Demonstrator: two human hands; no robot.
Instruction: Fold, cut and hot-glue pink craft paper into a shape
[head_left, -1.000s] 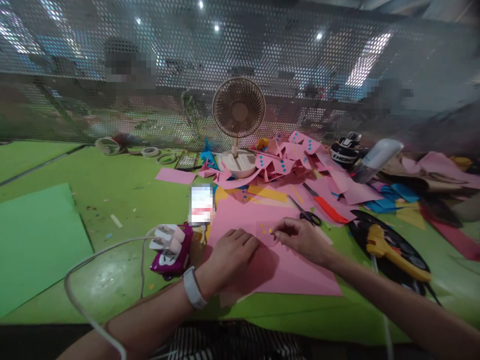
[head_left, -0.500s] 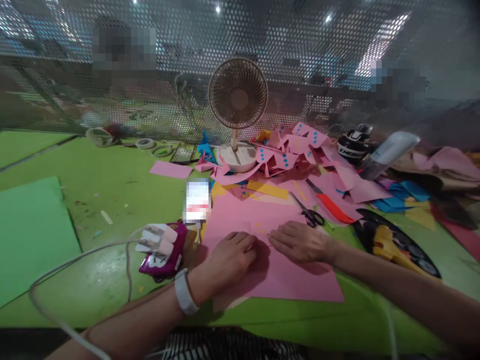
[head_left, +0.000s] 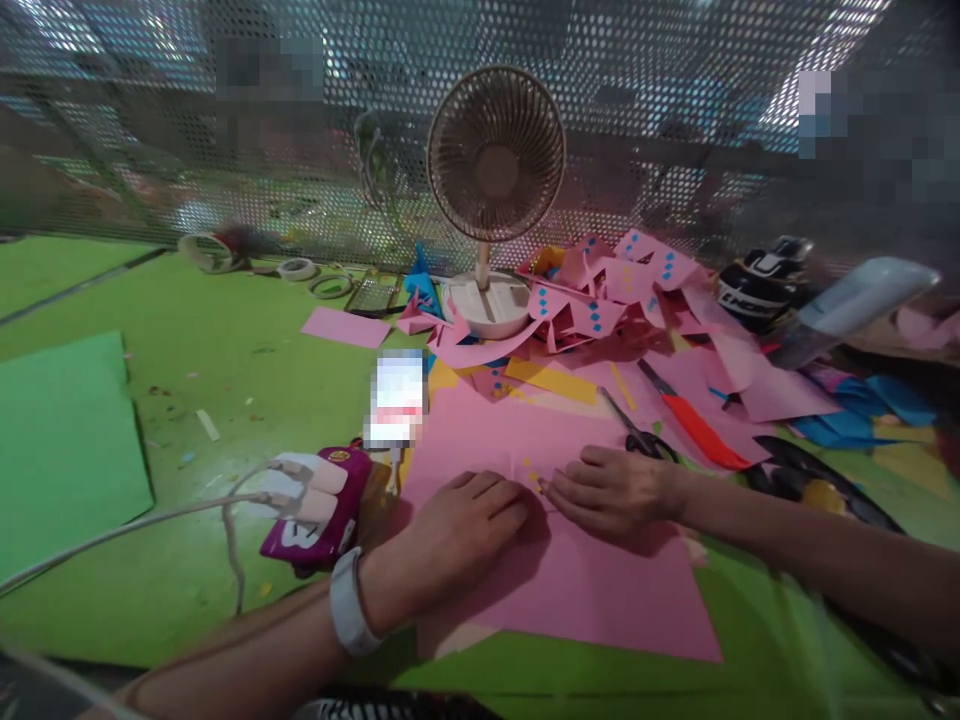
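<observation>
A large pink paper sheet (head_left: 622,590) lies on the green table in front of me. My left hand (head_left: 465,535) rests on its left part, palm down, with the fingers loosely stretched over the paper. Facing it, my right hand (head_left: 611,492) has its fingers drawn together and the tips down on the sheet. Whatever may be between those tips is too small to make out. A short row of tiny yellow paper bits (head_left: 531,470) shows on the sheet beside the right fingertips. Scissors (head_left: 649,440) lie just beyond my right hand.
A fan (head_left: 495,155) stands at the back by a perforated screen. Cut pink pieces (head_left: 622,285) heap beside it. A red-handled cutter (head_left: 697,425), a lit phone (head_left: 397,400), a purple pouch (head_left: 319,520) with chargers, tape rolls (head_left: 296,268) and green sheets (head_left: 67,430) lie around.
The camera view has shifted, so the table things appear slightly larger and moved. Both hands stay on the pink sheet; the right fingertips now sit beside the yellow bits.
</observation>
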